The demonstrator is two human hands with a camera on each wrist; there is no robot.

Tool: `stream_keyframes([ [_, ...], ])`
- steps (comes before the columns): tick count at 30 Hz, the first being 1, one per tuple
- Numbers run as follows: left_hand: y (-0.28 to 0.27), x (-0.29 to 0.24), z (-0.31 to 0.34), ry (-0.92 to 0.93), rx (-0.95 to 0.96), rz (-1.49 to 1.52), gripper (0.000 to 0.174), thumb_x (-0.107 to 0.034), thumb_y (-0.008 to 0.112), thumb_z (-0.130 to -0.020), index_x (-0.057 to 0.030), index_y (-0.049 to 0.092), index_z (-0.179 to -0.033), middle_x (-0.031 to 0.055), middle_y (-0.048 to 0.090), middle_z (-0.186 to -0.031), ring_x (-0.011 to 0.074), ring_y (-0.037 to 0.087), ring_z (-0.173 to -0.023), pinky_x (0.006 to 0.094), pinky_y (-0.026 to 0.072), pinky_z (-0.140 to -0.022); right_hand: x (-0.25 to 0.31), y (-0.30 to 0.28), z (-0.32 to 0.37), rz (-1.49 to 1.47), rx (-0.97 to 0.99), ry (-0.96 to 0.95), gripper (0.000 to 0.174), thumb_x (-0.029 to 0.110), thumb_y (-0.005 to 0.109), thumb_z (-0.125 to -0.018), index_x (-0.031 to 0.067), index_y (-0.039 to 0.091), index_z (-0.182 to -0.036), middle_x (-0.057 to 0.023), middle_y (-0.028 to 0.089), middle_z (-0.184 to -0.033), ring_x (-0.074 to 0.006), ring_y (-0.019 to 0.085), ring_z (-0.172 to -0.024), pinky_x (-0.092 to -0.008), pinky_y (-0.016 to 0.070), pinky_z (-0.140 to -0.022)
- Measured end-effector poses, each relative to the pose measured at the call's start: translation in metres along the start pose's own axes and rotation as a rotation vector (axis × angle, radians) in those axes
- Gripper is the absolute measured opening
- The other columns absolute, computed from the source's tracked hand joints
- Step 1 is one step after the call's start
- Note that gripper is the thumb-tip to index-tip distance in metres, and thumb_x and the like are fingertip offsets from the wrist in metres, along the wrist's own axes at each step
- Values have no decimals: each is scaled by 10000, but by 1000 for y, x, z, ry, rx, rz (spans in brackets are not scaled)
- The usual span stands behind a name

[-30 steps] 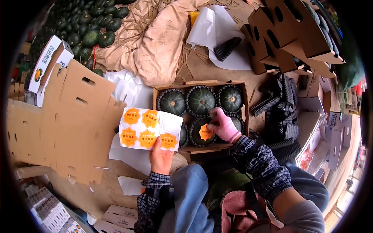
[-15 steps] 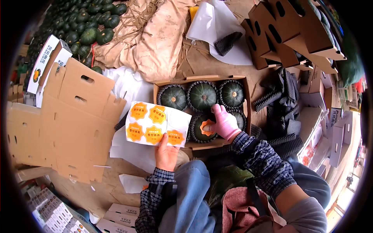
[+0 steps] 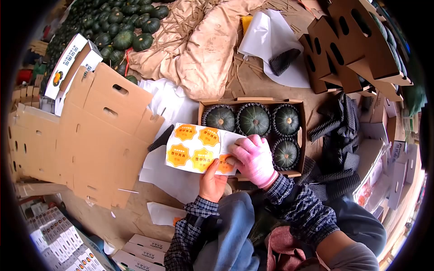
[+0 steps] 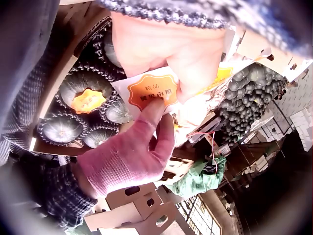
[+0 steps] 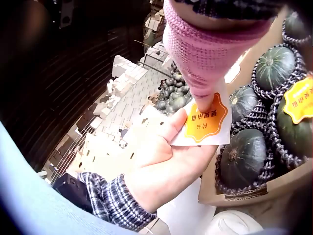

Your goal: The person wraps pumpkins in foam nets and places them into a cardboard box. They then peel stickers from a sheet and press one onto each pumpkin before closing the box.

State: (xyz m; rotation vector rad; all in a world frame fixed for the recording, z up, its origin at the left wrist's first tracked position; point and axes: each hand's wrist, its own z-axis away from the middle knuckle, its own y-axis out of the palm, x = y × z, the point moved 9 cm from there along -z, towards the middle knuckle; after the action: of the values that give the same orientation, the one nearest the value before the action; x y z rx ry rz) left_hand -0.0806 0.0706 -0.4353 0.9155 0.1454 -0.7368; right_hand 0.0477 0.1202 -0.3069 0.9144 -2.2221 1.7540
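Observation:
My bare left hand (image 3: 213, 184) grips the lower edge of a white sheet (image 3: 184, 166) bearing several orange labels. The pink-gloved right hand (image 3: 254, 160), its fingertips bare, holds the sheet's right end at an orange label (image 5: 205, 126). Beneath and beyond the hands is a cardboard box (image 3: 302, 135) of dark green pumpkins (image 3: 254, 119) in black foam nets. Both wrist views show one pumpkin with an orange label (image 4: 88, 100) stuck on it; in the head view the hands and sheet hide that pumpkin.
Flattened cardboard (image 3: 108, 135) lies at left, a pile of loose pumpkins (image 3: 123, 39) at upper left beside beige cloth (image 3: 203, 54). Black foam nets (image 3: 339, 131) are heaped right of the box, with brown cartons (image 3: 357, 45) stacked at upper right.
The right hand has come off the front middle pumpkin, leaving the orange label on it, and has moved left to the sheet. The left hand has brought the sheet right, partly over the box.

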Motion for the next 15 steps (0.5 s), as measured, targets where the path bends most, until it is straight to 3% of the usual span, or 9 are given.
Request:
stream_keyframes([
  [5,15,4,8,-89,86,147,481,-196,537,-975,-24,404,-1404,124,535,-1351,247,543,-1229,417,438,-1064,-2,4,6,-61,42,-32,367,222,728,-625,147,680,-981,13,604,-962,-232,538,-904,-388,429,-758],
  [12,32,-2,8,-81,125,90,520,-422,422,-1032,-88,392,-1430,91,531,-1369,247,543,-1232,429,449,-1057,7,-8,10,21,35,-128,429,197,693,-611,203,691,-1040,8,594,-1018,-221,550,-946,-385,432,-764],
  [15,32,-1,9,-105,127,114,504,-423,393,-1041,-98,397,-1427,85,528,-1375,237,538,-1240,425,446,-1060,8,-11,10,27,12,-135,452,176,705,-582,224,698,-1032,24,602,-1037,-223,551,-928,-387,431,-763],
])
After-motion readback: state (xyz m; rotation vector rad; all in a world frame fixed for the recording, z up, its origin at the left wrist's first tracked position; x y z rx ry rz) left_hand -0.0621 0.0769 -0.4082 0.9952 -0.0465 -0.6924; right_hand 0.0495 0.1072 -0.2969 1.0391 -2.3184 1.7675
